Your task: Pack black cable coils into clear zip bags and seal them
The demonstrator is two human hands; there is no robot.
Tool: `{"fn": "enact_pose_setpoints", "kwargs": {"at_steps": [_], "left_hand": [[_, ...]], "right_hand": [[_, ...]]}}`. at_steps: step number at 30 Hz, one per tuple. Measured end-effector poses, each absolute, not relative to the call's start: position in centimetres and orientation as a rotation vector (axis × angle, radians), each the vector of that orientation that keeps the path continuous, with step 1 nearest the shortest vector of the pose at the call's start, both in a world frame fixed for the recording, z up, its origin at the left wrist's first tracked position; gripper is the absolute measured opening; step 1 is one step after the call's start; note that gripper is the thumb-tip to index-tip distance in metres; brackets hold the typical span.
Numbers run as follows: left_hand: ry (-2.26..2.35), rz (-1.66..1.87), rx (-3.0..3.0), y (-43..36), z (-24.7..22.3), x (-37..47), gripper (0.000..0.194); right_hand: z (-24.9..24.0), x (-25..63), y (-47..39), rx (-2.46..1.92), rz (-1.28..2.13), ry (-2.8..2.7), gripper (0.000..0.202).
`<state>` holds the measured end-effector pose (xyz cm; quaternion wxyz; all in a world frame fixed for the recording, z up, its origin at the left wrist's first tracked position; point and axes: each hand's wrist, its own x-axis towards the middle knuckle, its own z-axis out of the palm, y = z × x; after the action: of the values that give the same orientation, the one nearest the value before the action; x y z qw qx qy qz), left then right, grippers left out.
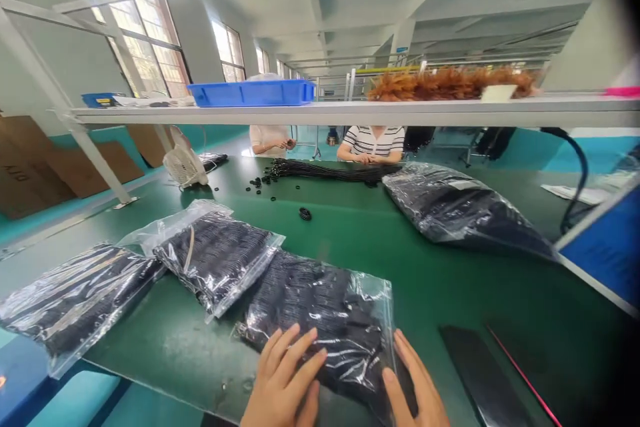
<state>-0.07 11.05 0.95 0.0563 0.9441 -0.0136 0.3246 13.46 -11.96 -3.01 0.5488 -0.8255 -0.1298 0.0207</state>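
1. Across the whole scene: green table [400, 253], with a grey shelf [350, 110] spanning above its far side.
2. Far right on the table: large clear bag of black parts [465, 210], lying flat.
3. Near left: clear bag [75, 303] of the same dark parts, overhanging the table's near edge.
4. Just right of it: second bag [217, 257], its right edge overlapping the near-centre bag.
5. Near centre: bag of black parts [325, 317], flat on the table, under both hands.
6. On the shelf, far left: blue tray [253, 92].
7. Far centre: two co-workers' hands [373, 159] by a bundle of black cords [325, 171].
8. Near edge: left hand [287, 380], fingers spread flat on the bag's near left part, gripping nothing.
9. Near edge, right: right hand [415, 387], open, pressing the bag's right edge.
10. Mid-table: small black ring [305, 213], apart from the bags.
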Motion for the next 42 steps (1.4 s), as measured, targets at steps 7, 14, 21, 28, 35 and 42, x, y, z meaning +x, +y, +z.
{"fn": "enact_pose_setpoints", "kwargs": {"at_steps": [7, 14, 21, 28, 35, 42], "left_hand": [[-0.048, 0.517, 2.930, 6.6, 2.3, 2.5, 0.065], [-0.058, 0.586, 2.947, 6.8, 1.3, 2.3, 0.060], [-0.113, 0.747, 2.976, 6.9, 1.6, 2.6, 0.061], [-0.062, 0.952, 2.817, 6.6, 0.7, 3.1, 0.044], [-0.053, 0.943, 2.755, 6.6, 0.4, 3.3, 0.049], [-0.079, 0.942, 2.746, 6.3, 1.3, 3.8, 0.045]], "right_hand": [[-0.7, 12.3, -13.5, -1.585, 0.205, -0.211, 0.067], [1.2, 13.6, -13.6, -1.282, 0.398, 0.006, 0.061], [0.9, 19.9, -11.7, -1.562, 0.425, -0.167, 0.057], [0.9, 22.8, -9.6, -1.761, 0.501, -0.235, 0.069], [1.3, 21.7, -9.8, -1.809, 0.570, -0.286, 0.057], [2.0, 21.0, -10.9, -1.802, 0.666, -0.367, 0.049]]}}
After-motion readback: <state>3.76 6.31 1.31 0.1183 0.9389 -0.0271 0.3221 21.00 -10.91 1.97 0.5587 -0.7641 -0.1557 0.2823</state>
